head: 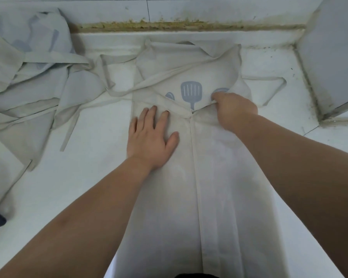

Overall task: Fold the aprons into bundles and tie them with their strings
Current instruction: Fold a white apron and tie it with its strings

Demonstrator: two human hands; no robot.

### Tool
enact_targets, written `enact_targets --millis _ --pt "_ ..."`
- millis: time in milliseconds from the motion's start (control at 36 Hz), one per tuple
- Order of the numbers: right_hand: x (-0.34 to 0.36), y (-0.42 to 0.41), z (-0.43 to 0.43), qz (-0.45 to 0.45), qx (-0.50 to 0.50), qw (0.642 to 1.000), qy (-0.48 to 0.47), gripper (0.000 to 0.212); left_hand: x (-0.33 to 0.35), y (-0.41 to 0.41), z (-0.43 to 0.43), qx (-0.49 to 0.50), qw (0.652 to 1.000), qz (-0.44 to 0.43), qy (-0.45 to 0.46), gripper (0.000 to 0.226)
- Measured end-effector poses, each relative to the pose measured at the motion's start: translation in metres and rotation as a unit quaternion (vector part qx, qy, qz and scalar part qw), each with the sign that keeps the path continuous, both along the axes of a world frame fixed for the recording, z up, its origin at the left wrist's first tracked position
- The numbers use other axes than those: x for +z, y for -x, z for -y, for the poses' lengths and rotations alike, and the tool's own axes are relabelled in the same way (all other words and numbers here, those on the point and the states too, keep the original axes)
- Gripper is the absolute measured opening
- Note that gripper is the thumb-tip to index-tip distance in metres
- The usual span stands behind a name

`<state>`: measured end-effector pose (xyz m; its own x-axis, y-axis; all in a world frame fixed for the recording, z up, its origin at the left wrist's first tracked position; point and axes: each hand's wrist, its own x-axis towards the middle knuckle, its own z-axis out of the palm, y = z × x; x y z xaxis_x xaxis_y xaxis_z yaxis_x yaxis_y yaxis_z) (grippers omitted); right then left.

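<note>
Two bare arms reach out from the bottom edge, over a long pale apron point(215, 177) lying flat on a white counter point(78, 187). Its two side flaps are folded in, and they meet in a straight line that runs up between the hands.

On the left flap rests the left hand point(152, 137) — flat, fingers spread, pressing the cloth down and gripping nothing. The right hand point(234, 109) sits a bit farther away on the right flap. It is curled, and its fingers pinch the top edge of that flap.

Just past both hands, the apron's top part shows a blue-grey spatula picture point(191, 93), with a smaller rounded shape on each side of it. One long apron string point(169, 77) lies slanted across that top part. Another string point(269, 79) makes a loop on the counter beyond the right hand.

Far out past the left hand sits a messy heap of more aprons point(28, 77) — their strings trail toward the flat one. Beyond everything is a tiled wall point(209, 11) with a dirty, yellowish seam point(169, 25) along its bottom.
</note>
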<state>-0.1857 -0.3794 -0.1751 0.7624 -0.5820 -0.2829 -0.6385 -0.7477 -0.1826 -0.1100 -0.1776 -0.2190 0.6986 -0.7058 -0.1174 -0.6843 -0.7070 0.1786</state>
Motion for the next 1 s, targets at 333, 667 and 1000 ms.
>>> enact_targets --millis 333,667,1000 --pt "-0.006 -0.003 0.004 0.000 -0.044 0.999 0.032 0.032 0.002 0.000 0.001 -0.005 0.999 -0.011 -0.041 0.067" --pt "0.006 -0.011 0.013 0.017 -0.086 0.996 0.015 0.041 0.003 0.000 0.002 -0.002 0.999 -0.009 -0.041 0.067" --pt "-0.002 -0.012 0.018 0.028 -0.091 0.995 0.004 0.026 0.003 0.001 0.002 -0.009 0.999 -0.013 -0.046 0.072"
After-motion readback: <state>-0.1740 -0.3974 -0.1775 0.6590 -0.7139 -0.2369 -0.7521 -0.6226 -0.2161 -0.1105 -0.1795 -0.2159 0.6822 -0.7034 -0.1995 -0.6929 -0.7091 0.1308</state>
